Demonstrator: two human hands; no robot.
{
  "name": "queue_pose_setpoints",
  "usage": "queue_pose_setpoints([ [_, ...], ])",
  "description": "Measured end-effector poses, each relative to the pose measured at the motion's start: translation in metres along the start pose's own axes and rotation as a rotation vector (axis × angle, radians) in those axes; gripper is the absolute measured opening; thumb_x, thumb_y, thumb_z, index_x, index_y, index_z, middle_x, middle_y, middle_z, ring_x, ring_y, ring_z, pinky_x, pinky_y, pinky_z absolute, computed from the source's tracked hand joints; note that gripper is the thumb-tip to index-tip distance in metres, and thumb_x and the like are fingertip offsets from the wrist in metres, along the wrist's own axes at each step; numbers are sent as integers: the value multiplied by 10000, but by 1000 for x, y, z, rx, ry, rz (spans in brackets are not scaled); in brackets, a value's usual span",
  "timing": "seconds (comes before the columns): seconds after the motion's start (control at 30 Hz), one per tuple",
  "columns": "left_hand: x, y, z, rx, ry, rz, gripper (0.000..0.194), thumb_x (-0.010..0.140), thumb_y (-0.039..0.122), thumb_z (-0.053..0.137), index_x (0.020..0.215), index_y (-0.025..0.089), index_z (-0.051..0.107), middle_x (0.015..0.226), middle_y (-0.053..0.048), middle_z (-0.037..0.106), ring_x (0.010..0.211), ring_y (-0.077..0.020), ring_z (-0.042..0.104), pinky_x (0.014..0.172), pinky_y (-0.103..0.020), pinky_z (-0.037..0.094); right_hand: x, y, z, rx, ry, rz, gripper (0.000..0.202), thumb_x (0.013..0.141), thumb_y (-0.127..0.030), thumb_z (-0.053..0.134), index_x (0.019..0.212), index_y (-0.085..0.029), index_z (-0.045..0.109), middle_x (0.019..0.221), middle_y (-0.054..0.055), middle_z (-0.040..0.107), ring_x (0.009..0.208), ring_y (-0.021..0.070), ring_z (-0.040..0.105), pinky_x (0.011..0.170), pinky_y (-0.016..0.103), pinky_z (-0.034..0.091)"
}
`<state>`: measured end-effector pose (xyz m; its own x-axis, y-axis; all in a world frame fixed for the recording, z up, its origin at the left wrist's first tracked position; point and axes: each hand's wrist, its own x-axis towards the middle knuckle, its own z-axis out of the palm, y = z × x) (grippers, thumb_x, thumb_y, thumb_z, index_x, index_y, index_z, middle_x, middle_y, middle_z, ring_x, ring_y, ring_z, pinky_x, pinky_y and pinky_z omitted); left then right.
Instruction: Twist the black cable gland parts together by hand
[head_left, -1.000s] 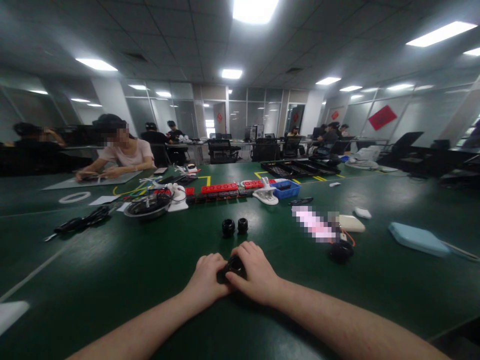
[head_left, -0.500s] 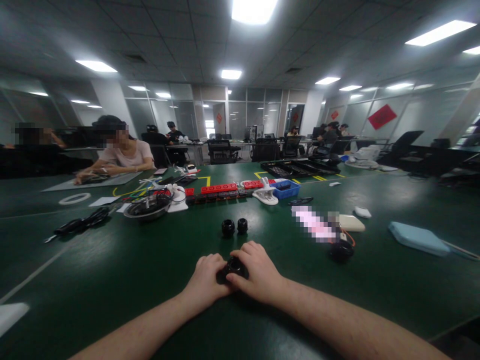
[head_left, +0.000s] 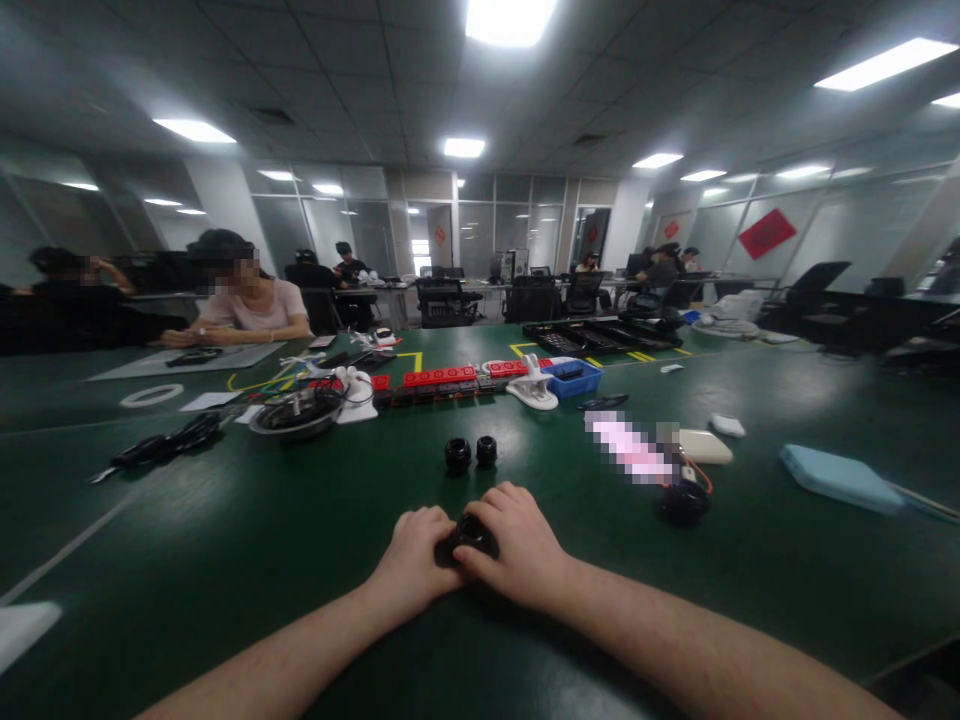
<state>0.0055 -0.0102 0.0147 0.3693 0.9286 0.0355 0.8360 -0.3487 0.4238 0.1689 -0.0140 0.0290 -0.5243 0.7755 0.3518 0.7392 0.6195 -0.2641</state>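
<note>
**Black part sitting between both sides, opening upward**

Your left hand (head_left: 416, 552) is curling in, gripping the left side of the black part (head_left: 477, 530). The part is lying squarely between — neither hand is nearer. Ahead, two black fittings (head_left: 457, 456) are standing on the surface (head_left: 315, 520). Your right hand (head_left: 521, 537) is clasping its right side — thumb and fingers partly closed.

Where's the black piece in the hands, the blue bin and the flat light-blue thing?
Black piece (head_left: 482, 541): head view, its uncovered upper part.
Blue bin (head_left: 576, 385): head view, its near wall.
Flat light-blue thing (head_left: 836, 476): head view, mid-body.
</note>
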Motion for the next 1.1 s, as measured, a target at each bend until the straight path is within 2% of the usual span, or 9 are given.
queue_pose_setpoints([
  [0.67,-1,-4,2,-64,10,0,238,660,425,551,723,197,568,811,0,518,780,-174,461,740,-308,354,-2,-2,3,62,1,-7,242,754,-327,535,937,-169,538,852,48,521,838,190,419,735,312,345],
  [0.93,1,-5,2,0,-3,9,242,662,417,549,720,181,545,806,-4,509,771,-173,457,716,-303,355,0,-4,2,39,-3,-39,331,744,-432,542,948,-171,524,859,41,512,841,188,405,746,317,326],
  [1.1,1,-6,2,17,-1,45,229,670,399,547,729,179,524,815,-6,512,780,-171,459,740,-304,352,1,-6,3,10,-14,-76,328,739,-464,534,891,-173,533,848,42,520,840,194,394,764,340,304],
])
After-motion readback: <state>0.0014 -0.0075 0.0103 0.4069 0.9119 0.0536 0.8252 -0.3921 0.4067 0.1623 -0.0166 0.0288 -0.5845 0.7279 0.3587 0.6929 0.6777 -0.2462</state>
